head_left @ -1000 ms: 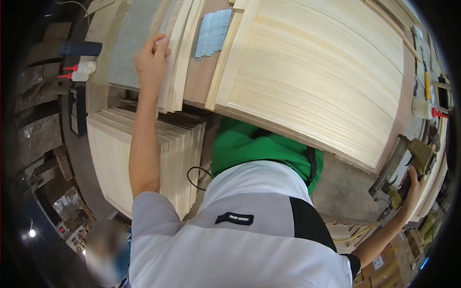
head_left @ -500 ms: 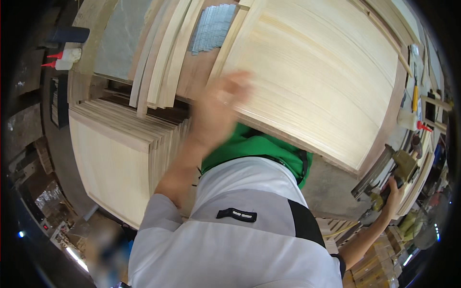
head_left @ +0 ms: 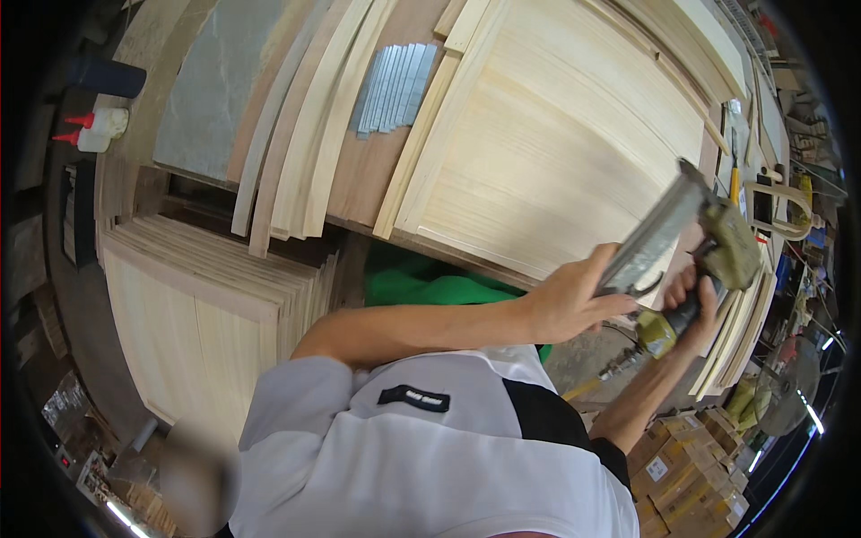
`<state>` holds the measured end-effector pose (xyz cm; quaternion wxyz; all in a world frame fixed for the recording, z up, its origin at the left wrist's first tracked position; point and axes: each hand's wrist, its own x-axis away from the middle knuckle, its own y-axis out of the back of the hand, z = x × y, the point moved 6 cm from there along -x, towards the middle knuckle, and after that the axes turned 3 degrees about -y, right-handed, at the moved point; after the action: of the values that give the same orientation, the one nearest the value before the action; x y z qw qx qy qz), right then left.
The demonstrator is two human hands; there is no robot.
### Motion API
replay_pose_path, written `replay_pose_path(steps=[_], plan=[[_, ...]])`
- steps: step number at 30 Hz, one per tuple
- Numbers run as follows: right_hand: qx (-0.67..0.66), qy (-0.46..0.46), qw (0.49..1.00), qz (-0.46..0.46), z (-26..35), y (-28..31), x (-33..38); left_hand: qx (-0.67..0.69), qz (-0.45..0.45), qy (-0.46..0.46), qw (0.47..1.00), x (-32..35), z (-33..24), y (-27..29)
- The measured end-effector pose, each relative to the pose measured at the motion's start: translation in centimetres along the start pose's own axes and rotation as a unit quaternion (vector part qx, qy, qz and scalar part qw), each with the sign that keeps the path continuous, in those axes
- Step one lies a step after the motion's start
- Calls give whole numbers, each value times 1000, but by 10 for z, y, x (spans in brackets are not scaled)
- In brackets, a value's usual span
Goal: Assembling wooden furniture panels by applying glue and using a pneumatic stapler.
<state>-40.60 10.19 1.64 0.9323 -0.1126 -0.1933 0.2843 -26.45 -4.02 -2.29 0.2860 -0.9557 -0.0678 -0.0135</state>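
My right hand is wrapped around the handle of an olive-green pneumatic nail gun, which is raised over the right side of the workbench. An air hose fitting shows below its handle. My left hand reaches across my body and closes on the near end of the gun's long grey magazine. Whether anything small is between its fingers is hidden. Under the gun lies a pale wooden panel with a frame edge. Silver nail strips lie in a row on the bench left of the panel.
Long wood strips lie beside a grey sheet. Upright panels stand stacked at the left. Two red-tipped glue bottles are at the far left. Cardboard boxes and a fan stand at the lower right.
My right hand has lifted the nail gun from the right side toward the middle. My left hand has swung right from beside the panel's left edge to the gun's magazine.
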Motion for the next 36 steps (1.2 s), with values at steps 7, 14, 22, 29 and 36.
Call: replay_pose_path(steps=[7, 14, 22, 29, 36], plan=[[-112, -53, 992, 32, -63, -37, -23, -57, -88, 16, 994, 20, -6, 38], [-209, -68, 975, 44, -74, -51, -46, -119, -109, 4, 987, 12, -17, 48], [-163, -126, 975, 79, -81, -47, -51, -128, -125, -18, 984, 5, -12, 50], [-193, -39, 979, 57, -64, -52, -71, -180, -93, 72, 977, 16, -22, 54], [-257, 48, 962, 78, -43, -46, -94, -375, 28, 179, 909, 56, -54, 84]])
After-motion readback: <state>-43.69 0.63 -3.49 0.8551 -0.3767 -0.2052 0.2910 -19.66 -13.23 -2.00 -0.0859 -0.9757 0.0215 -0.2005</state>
